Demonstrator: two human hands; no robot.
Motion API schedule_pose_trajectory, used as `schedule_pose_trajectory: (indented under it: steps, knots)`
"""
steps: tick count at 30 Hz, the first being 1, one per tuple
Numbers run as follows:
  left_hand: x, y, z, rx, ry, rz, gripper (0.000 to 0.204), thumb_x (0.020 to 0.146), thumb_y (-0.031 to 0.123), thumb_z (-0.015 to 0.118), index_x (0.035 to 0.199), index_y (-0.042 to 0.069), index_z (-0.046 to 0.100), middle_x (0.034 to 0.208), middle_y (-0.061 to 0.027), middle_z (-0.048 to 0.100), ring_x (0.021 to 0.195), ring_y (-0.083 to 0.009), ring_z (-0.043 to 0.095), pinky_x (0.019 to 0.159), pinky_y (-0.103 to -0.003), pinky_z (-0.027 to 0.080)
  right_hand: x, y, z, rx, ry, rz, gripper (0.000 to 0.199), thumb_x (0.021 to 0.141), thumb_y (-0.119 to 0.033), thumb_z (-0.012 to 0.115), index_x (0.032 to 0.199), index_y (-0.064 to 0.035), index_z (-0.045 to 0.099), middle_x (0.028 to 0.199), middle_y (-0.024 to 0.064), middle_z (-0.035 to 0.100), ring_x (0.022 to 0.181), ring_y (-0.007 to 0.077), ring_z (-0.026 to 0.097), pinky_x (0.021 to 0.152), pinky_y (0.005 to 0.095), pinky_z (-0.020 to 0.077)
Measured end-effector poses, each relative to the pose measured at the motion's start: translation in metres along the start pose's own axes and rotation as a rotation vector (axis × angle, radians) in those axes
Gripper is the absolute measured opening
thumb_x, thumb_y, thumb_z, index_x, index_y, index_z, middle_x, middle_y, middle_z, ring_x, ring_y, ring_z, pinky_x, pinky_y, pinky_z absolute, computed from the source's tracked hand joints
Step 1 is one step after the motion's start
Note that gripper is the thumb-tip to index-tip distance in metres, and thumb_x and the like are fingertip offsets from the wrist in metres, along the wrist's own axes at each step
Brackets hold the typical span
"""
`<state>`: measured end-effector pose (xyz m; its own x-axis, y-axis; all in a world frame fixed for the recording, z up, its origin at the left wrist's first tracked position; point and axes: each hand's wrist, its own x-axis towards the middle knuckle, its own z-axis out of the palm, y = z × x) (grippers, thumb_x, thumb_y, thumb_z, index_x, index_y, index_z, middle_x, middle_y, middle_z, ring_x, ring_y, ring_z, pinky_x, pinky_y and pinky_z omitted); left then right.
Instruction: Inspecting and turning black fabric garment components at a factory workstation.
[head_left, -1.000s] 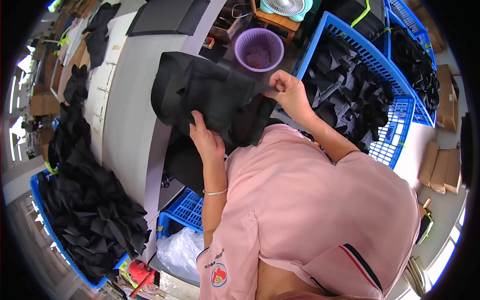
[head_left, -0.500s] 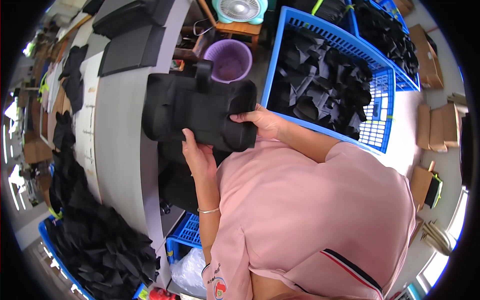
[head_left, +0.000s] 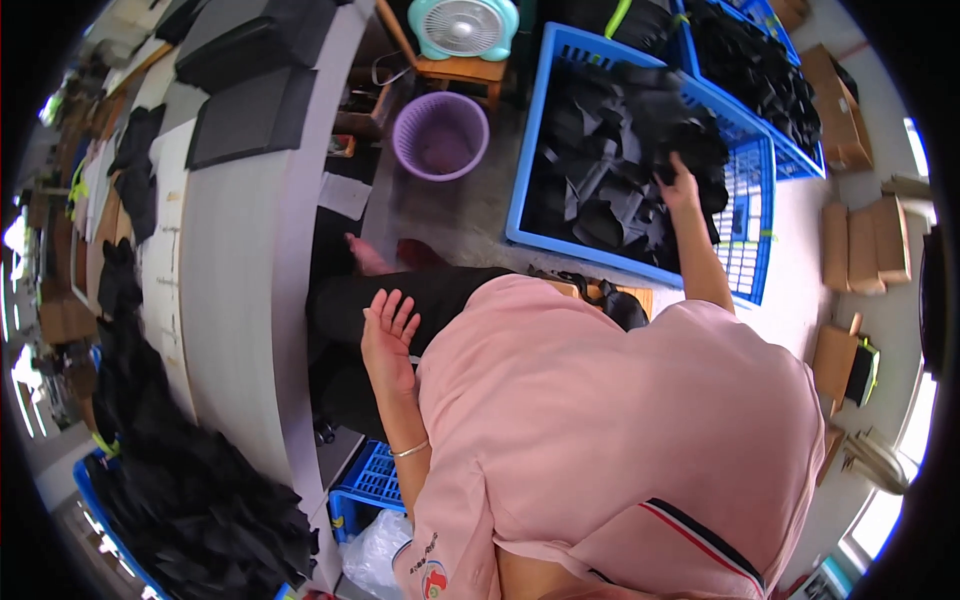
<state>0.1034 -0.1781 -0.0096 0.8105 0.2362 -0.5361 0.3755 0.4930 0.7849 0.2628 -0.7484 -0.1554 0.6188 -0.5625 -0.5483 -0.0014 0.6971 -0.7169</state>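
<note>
My left hand (head_left: 388, 335) is raised over my black-trousered lap, palm up with fingers spread and nothing in it. My right hand (head_left: 681, 188) reaches out over the large blue crate (head_left: 640, 262). Its thumb and fingers are closed at the edge of a black fabric piece (head_left: 692, 125), which is smeared by motion and lies over the crate's contents. Many black and grey fabric pieces (head_left: 605, 180) are heaped in that crate. Part of the held piece blends into the heap, so its outline is unclear.
Left of me runs a grey table (head_left: 235, 270) with black padded pieces (head_left: 250, 115) at its far end. Ahead stand a purple basket (head_left: 440, 135) and a teal fan (head_left: 463, 25) on a stool. Another blue crate (head_left: 815, 165) and cardboard boxes (head_left: 865, 240) are at right.
The black fabric piece went from both hands over my lap to the right crate, with my right hand. My left hand let go, opened and stayed near my lap.
</note>
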Motion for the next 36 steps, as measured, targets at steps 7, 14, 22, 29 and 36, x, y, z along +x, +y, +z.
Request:
schedule_pose_trajectory:
  steps: [7, 14, 22, 29, 36]
  knots:
    - [-0.007, 0.005, -0.01, -0.073, 0.056, 0.081, 0.05, 0.103, 0.035, 0.05, 0.137, -0.001, 0.05, 0.13, -0.0173, 0.061, 0.11, -0.0244, 0.065, 0.089, -0.036, 0.055, 0.056, 0.027, -0.045, -0.484, 0.086, 0.021, 0.028, 0.089, -0.024, 0.065, 0.108, -0.0037, 0.062, 0.1, 0.0109, 0.065, 0.091, 0.0281, 0.066, 0.078, 0.0417, 0.0567]
    - [-0.023, 0.029, -0.049, -0.15, 0.293, 0.331, 0.037, 0.101, 0.03, 0.057, 0.127, 0.004, 0.061, 0.119, -0.0098, 0.066, 0.103, -0.0171, 0.065, 0.083, -0.028, 0.053, -0.123, 0.203, 0.098, -1.076, -0.535, -0.306, 0.046, 0.086, 0.003, 0.062, 0.131, 0.0029, 0.05, 0.122, 0.0119, 0.054, 0.079, 0.0158, 0.06, 0.058, 0.0255, 0.053]
    - [-0.041, 0.1, -0.162, 0.61, 0.989, 0.8, 0.027, 0.095, 0.021, 0.063, 0.117, 0.007, 0.07, 0.148, -0.0227, 0.044, 0.138, -0.0351, 0.042, 0.111, -0.042, 0.034, -0.308, 0.257, 0.234, -1.06, -1.288, -0.227, 0.037, 0.091, 0.001, 0.059, 0.128, 0.0014, 0.054, 0.136, 0.012, 0.049, 0.094, 0.0183, 0.067, 0.071, 0.0264, 0.0575]
    - [-0.03, 0.173, -0.308, 1.32, 1.482, 0.624, 0.029, 0.088, 0.013, 0.065, 0.116, 0.005, 0.069, 0.151, -0.022, 0.038, 0.139, -0.0426, 0.034, 0.116, -0.049, 0.025, -0.38, 0.273, 0.281, -0.994, -1.4, -0.031, 0.031, 0.095, 0.002, 0.056, 0.125, 0.0014, 0.055, 0.135, 0.0108, 0.052, 0.1, 0.0188, 0.067, 0.074, 0.0256, 0.0564]
    - [-0.034, 0.206, -0.268, 0.789, 1.3, 0.89, 0.038, 0.085, 0.009, 0.069, 0.121, -0.005, 0.063, 0.13, -0.0146, 0.06, 0.099, -0.0224, 0.066, 0.087, -0.031, 0.05, -0.389, 0.27, 0.273, -1.102, -1.467, -0.047, 0.025, 0.096, -0.001, 0.057, 0.12, -0.0003, 0.059, 0.13, 0.0085, 0.054, 0.098, 0.0155, 0.066, 0.074, 0.0238, 0.0545]
